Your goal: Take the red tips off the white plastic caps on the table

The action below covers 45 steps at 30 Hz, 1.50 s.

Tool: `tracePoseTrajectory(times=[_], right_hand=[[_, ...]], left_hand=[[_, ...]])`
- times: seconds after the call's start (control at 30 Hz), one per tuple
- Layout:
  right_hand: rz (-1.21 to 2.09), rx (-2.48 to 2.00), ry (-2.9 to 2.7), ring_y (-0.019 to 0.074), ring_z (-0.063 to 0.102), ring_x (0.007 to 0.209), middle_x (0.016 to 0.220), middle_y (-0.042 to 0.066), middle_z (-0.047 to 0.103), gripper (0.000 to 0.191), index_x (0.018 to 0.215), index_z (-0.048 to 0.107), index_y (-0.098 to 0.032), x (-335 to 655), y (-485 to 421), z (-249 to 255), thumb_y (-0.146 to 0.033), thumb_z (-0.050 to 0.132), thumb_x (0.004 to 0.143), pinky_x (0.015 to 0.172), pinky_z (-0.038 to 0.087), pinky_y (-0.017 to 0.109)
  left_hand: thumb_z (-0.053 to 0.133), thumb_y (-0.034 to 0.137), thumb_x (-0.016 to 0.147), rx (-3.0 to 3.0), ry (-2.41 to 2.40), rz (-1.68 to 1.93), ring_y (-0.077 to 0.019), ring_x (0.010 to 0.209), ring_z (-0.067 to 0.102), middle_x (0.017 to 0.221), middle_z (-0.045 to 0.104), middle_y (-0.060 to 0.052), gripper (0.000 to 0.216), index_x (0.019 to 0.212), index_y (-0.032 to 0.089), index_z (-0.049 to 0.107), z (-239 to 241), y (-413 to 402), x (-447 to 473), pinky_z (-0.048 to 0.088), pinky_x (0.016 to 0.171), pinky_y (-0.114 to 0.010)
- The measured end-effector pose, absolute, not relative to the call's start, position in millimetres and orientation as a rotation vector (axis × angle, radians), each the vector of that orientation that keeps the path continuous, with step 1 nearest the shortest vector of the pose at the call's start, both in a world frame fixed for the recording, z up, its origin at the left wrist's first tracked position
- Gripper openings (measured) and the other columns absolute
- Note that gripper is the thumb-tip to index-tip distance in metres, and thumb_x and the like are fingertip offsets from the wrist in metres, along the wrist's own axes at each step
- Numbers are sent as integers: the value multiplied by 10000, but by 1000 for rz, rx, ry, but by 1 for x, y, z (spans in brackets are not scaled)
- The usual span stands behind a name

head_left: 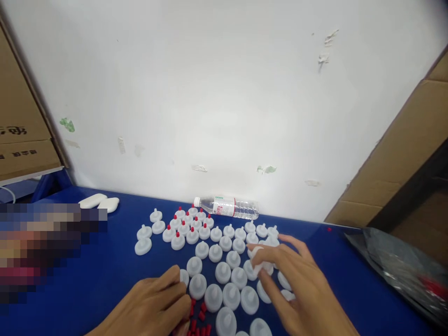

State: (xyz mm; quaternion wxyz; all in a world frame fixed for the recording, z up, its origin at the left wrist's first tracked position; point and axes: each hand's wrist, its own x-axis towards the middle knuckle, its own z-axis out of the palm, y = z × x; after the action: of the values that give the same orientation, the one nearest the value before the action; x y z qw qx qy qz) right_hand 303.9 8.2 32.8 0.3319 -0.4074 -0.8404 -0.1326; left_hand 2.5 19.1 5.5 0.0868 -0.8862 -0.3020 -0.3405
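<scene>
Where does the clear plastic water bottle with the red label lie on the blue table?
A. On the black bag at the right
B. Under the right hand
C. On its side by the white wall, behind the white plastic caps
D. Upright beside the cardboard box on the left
C: the clear plastic water bottle lies on its side along the white wall, behind the white plastic caps on the blue table.

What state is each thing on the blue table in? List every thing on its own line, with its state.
Water bottle: lying on its side, cap on.
White caps: standing upright, mostly without red tips.
Far white caps: upright, red tips fitted.
Loose red tips: scattered by the left hand.
Left hand: resting on the table, fingers curled.
Right hand: fingers on a white cap.
</scene>
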Motion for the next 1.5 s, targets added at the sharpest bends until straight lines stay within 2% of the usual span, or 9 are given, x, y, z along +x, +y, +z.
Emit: tracePoseTrajectory(times=[0.23, 0.4, 0.53, 0.67, 0.83, 1.03, 1.23, 1.4, 1.5], right_hand=[[65, -1179, -2227, 207, 760, 1056, 1310, 11, 733, 142, 1010, 721, -308, 262, 37, 53, -178, 757, 967, 888, 626, 369], [130, -1188, -2207, 185, 738, 859, 947, -32, 735, 130, 1016, 774, -319, 254, 45, 40, -196, 788, 975, 893, 573, 402], [144, -1153, -2222, 166, 748, 780, 862, -65, 770, 114, 1006, 765, -294, 251, 43, 30, -182, 743, 1010, 911, 526, 394], [136, -1148, -2257, 167, 766, 788, 908, -60, 810, 150, 1028, 766, -294, 247, 43, 24, -163, 691, 1029, 898, 515, 367], [143, -1126, -2300, 175, 767, 825, 907, -26, 806, 222, 989, 765, -277, 246, 44, 13, -138, 606, 1059, 913, 513, 362], [13, -1099, -2332, 164, 715, 778, 907, -23, 768, 221, 997, 778, -277, 245, 46, 6, -129, 621, 1044, 816, 509, 345], [-14, -1135, -2348, 221, 743, 858, 982, 18, 764, 180, 1097, 763, -251, 246, 46, 8, -143, 632, 1039, 884, 547, 425], [16, -1142, -2258, 247, 769, 997, 1151, 30, 769, 232, 1329, 666, -328, 249, 38, 20, -326, 561, 1122, 1027, 548, 533], [-96, -1080, -2193, 267, 772, 1125, 1288, 41, 772, 543, 1488, 565, -349, 244, 31, 28, -663, 623, 1047, 1020, 568, 487]], left_hand=[[613, 463, 1016, -2530, -1017, -1059, -248, 827, 657, 806, 682, -64, 235, 984, 267, 738, 8, 38, -5, 621, 717, -317], [546, 342, 1063, -2536, -1111, -1065, -224, 809, 633, 821, 679, -47, 218, 954, 252, 713, 6, 44, -13, 567, 727, -317], [412, 246, 1114, -2494, -1300, -978, -224, 853, 620, 901, 673, -37, 306, 969, 240, 681, 7, 56, -22, 496, 702, -343], [416, 339, 1124, -2381, -1453, -866, -266, 992, 671, 1082, 675, -73, 324, 1225, 244, 709, 5, 71, -30, 525, 665, -333], [382, 335, 1145, -2488, -1451, -817, -210, 905, 716, 1124, 700, -66, 406, 1444, 291, 652, -4, 76, -33, 562, 673, -288], [392, 300, 1135, -2494, -1425, -742, -188, 817, 717, 1110, 710, -63, 395, 1361, 299, 716, -9, 77, -34, 548, 645, -270], [434, 347, 1140, -2453, -1409, -778, -233, 844, 759, 1091, 735, -57, 322, 1189, 283, 745, -17, 86, -41, 541, 615, -297], [435, 327, 1172, -2475, -1299, -889, -200, 825, 775, 1010, 774, -20, 233, 1142, 260, 657, -6, 78, -39, 563, 700, -294], [499, 283, 1170, -2580, -969, -1089, -143, 843, 782, 990, 791, -6, 115, 1178, 247, 608, 3, 61, -30, 581, 773, -223]])
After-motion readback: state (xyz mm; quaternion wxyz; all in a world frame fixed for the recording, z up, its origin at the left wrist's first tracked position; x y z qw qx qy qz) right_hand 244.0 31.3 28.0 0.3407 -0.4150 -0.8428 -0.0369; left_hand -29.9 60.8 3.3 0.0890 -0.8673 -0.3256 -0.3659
